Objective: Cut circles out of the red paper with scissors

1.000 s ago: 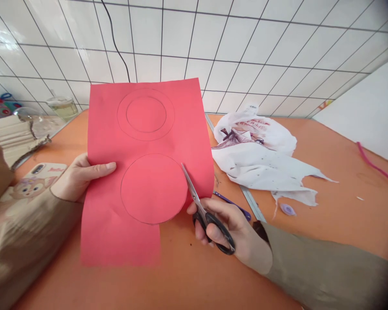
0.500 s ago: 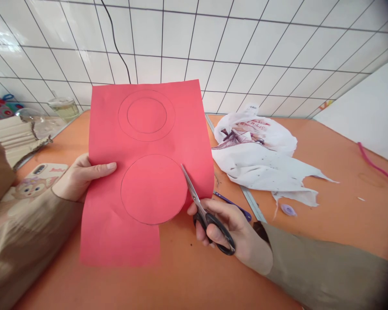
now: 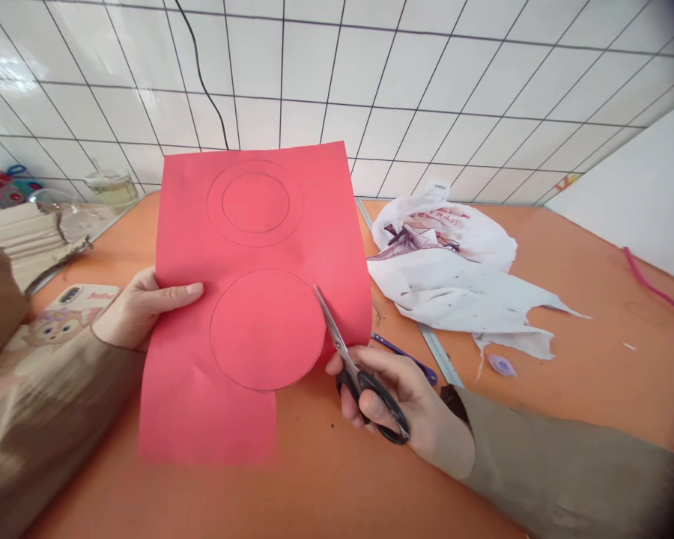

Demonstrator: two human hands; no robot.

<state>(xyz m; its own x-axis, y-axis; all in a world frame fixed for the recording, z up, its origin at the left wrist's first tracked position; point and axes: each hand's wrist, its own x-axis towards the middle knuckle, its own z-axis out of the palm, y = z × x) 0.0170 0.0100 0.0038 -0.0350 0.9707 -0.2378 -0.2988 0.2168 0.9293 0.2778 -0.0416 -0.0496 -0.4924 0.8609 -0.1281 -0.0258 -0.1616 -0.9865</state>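
Note:
My left hand (image 3: 160, 303) grips the left edge of a red sheet of paper (image 3: 185, 232), thumb on top and fingers hidden behind. Pencilled on the sheet are two rings, one inside the other, near the top and a larger circle (image 3: 266, 329) below. Black-handled scissors (image 3: 345, 359) are in my right hand (image 3: 410, 404), with fingers through the loops. Their blades look closed together and lie along the right side of the large circle. The paper is cut away around that circle's lower right, leaving a flap at the bottom left.
White plastic bag (image 3: 454, 284) lies right of the paper, beside a metal ruler (image 3: 438, 355), a purple pen-like tool (image 3: 407, 358) and a small purple tape roll (image 3: 502, 365). At left are a phone (image 3: 59, 318), cardboard (image 3: 28, 239) and a cup (image 3: 111, 189). A tiled wall stands behind.
The paper's upper edge has dipped slightly. Both hands and the scissors stay almost in place, with the blades still at the circle's right side.

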